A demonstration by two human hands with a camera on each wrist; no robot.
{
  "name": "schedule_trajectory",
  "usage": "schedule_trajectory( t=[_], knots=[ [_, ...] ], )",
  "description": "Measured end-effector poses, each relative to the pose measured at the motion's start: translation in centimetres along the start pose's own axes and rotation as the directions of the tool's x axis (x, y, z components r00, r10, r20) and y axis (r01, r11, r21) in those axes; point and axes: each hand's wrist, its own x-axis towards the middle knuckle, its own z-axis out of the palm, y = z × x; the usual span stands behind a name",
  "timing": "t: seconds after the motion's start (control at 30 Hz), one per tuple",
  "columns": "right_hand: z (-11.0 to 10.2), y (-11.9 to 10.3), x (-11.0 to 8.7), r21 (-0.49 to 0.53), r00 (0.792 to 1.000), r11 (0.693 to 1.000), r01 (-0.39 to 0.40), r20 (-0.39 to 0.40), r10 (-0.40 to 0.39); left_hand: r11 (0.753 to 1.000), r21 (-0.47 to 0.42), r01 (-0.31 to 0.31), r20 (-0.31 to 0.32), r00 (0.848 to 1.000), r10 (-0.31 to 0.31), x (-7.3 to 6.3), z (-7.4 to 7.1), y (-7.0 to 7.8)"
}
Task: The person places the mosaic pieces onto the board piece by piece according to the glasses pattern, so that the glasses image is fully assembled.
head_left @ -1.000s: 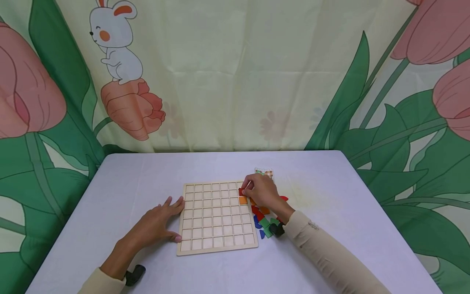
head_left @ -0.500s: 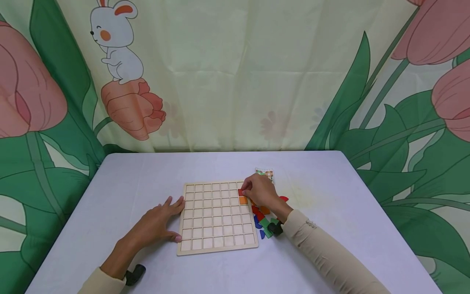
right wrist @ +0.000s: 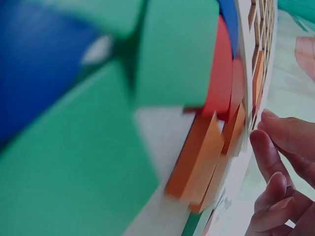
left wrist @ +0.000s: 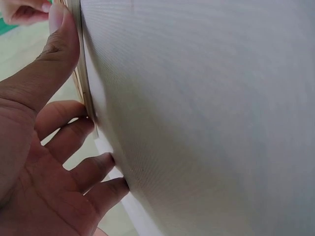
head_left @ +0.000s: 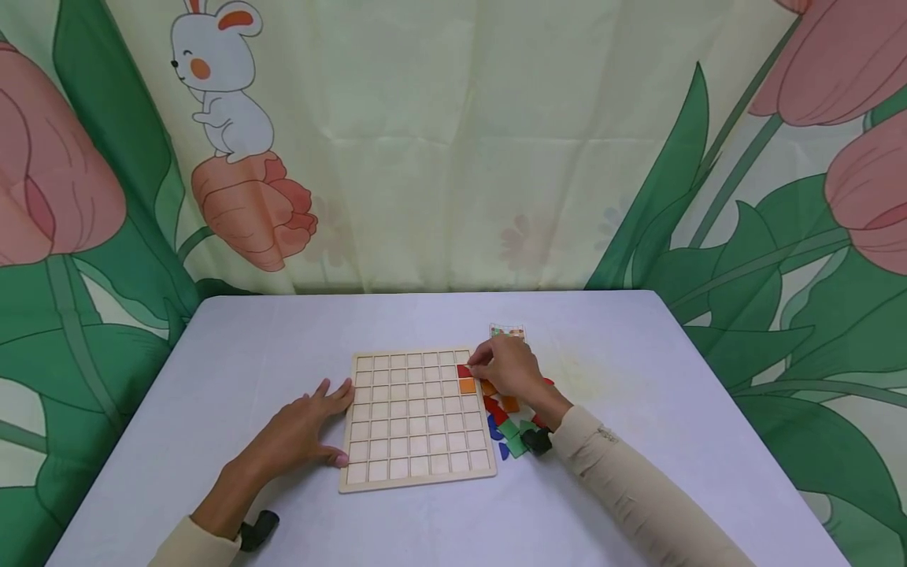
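Note:
A square-celled wooden grid board (head_left: 418, 476) lies on the table. My left hand (head_left: 308, 429) rests along its left edge, thumb near the front corner and fingers spread; the left wrist view has the thumb (left wrist: 64, 39) against the board's side. Two square tiles sit at the right column: an orange tile (head_left: 468, 386) and, just behind it, a red tile (head_left: 464, 371). With thumb and forefinger curled together, my right hand (head_left: 506, 366) pinches at the red tile's right edge. In the right wrist view these fingertips (right wrist: 263, 140) are right at the board's edge.
Beside the board's right edge lies a loose pile of green tiles (head_left: 515, 441), blue pieces (head_left: 494, 428), red pieces (head_left: 496, 408) and orange pieces (head_left: 509, 404), partly under my right forearm. A printed card (head_left: 507, 331) lies behind the right hand. A patterned curtain (head_left: 425, 157) hangs behind the table.
The right hand's fingertips have shifted slightly at the red tile, and more of the tile shows. The left hand stays at the board's edge.

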Motion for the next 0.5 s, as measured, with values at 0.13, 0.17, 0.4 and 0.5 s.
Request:
schedule_trajectory(
  t=[0.13,0.17,0.4,0.5],
  knots=[
    [-0.4,0.9,-0.2,0.011,1.0,1.0,-0.028,-0.01,0.028,1.0,-0.001,0.012,0.0,1.0,-0.012,0.1,0.0,0.0],
    [-0.4,1.2,-0.2,0.01,1.0,1.0,-0.029,-0.01,0.029,1.0,-0.001,0.014,0.0,1.0,-0.014,0.1,0.1,0.0],
    [-1.1,2.3,-0.9,0.021,0.999,0.999,-0.039,0.037,0.038,1.0,0.004,0.019,0.001,1.0,-0.019,0.1,0.2,0.0],
    [-1.1,2.5,-1.3,0.017,0.997,0.999,-0.04,0.07,0.039,1.0,0.005,0.018,-0.002,1.0,-0.018,0.1,0.1,0.1]
  ],
)
